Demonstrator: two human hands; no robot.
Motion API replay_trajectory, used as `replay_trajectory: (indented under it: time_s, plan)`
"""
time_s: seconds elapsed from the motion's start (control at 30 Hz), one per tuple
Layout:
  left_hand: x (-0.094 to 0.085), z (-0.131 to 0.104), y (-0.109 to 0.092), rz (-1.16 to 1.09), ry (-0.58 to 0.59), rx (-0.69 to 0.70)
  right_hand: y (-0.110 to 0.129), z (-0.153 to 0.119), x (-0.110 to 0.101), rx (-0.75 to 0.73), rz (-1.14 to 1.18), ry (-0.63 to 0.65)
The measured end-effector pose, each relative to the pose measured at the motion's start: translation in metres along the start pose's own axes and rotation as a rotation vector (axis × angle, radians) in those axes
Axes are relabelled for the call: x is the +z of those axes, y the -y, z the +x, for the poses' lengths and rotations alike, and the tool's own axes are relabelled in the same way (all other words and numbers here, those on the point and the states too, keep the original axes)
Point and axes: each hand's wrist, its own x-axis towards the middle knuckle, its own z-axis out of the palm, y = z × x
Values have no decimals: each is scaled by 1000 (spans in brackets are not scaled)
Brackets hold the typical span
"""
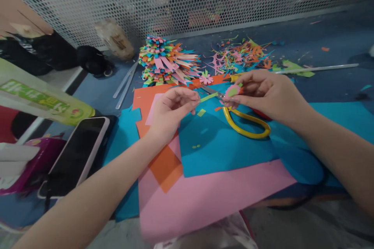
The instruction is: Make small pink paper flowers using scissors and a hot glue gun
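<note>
Between thumb and fingers, my left hand point(178, 111) pinches one end of a narrow green paper strip point(209, 97), which points to the right. My right hand point(264, 91) grips a small pink and green paper flower point(233, 91) by its edge. Yellow-handled scissors point(248, 124) lie on a blue paper sheet point(228, 155) below the right hand, blades toward the upper left. A small green paper piece point(201, 113) rests on the blue sheet. Behind the hands is a pink paper flower point(206, 78).
A colourful fringed paper cone point(163, 62) stands at the back beside shredded paper point(242, 56). Pink paper point(210, 198) and orange paper point(165, 169) lie underneath. A phone point(77, 155) and a green bottle point(46, 97) are on the left. Perforated metal mesh point(187, 4) closes the back.
</note>
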Motion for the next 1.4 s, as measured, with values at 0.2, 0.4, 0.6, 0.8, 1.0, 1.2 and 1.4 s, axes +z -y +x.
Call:
replay_trajectory:
  time_s: [0.2,0.4,0.6,0.8,1.0,1.2,1.4]
  plan:
    - [0,-1,1,-54,14,5,1,2,1,8,5,-21]
    - [0,-1,3,-31,6,-3,1,2,-1,32,66,-4]
    - [-1,-1,4,-25,-2,10,-4,3,-3,97,84,14]
    - [0,-1,2,-63,8,-14,-1,4,-1,100,62,-8]
    - [0,-1,3,-29,24,-1,-1,1,-2,82,82,-9]
    - [5,-3,-2,-82,39,-44,1,1,0,129,182,-44]
    - [7,-4,-4,-92,6,-69,10,0,1,235,380,35]
